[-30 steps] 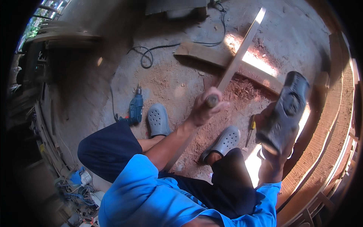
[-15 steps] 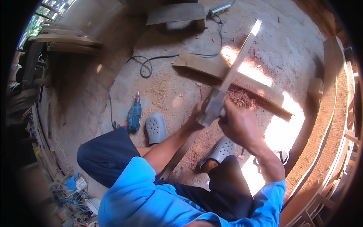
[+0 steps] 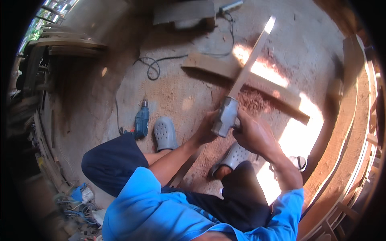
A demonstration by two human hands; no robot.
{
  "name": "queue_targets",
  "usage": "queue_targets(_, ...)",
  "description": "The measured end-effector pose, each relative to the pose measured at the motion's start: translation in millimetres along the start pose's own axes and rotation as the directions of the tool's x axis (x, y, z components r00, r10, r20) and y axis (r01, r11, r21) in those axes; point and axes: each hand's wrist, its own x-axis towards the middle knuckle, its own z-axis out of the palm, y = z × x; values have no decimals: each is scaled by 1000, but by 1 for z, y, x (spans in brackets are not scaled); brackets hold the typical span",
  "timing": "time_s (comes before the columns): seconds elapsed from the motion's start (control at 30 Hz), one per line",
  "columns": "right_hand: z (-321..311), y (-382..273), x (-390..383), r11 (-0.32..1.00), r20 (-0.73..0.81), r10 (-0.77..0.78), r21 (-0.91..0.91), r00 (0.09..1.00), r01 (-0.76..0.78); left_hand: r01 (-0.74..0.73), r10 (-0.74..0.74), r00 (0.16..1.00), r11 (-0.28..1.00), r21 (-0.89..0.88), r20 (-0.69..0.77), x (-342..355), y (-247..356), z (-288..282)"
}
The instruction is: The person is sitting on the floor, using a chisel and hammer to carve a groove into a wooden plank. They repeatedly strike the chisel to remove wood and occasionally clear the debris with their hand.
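Note:
My right hand (image 3: 254, 131) is closed around the short-looking handle of a hammer with a heavy grey metal head (image 3: 226, 117). That head lies over a long, narrow wooden strip (image 3: 250, 64), hiding part of it. The strip slants from near my lap up to a sunlit far tip. My left hand (image 3: 208, 127) is wrapped round the strip beside the hammer head, its fingers partly hidden. Under the strip's far half, a thick wooden beam (image 3: 281, 98) rests on the floor.
A blue power drill (image 3: 142, 120) lies left of my grey clogs (image 3: 165, 134). A black cord (image 3: 155, 66) loops behind the beam toward a grey tool (image 3: 231, 7). A low wooden bench (image 3: 185, 12) stands at the back. Large planks (image 3: 341, 156) line the right side; shavings cover the floor.
The hammer head has turned slightly and shows sharper than before. The strip's far tip has shifted a little left. Both hands keep their hold.

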Motion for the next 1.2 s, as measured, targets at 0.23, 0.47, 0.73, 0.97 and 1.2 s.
queue_targets(0.23, 54, 79, 16, 898, -316, 263, 425, 912, -112, 282, -285, 958, 956, -81, -29, 59, 55, -24)
queue_targets(0.47, 180, 196, 71, 897, -224, 432, 206, 873, -391, 78, -197, 979, 590, 804, 49, 65, -20, -103)
queue_targets(0.73, 207, 156, 108, 984, -517, -156, -9, 842, 177, 13, -387, 916, 305, 952, 111, 19, -114, -143)
queue_targets(0.97, 244, 147, 156, 787, -129, -70, 602, 989, 134, 313, -305, 940, 588, 746, -154, -29, -78, -89)
queue_targets(1.2, 213, 176, 67, 786, 131, 141, 588, 981, -192, 629, -517, 774, 694, 351, -365, -92, -50, -75)
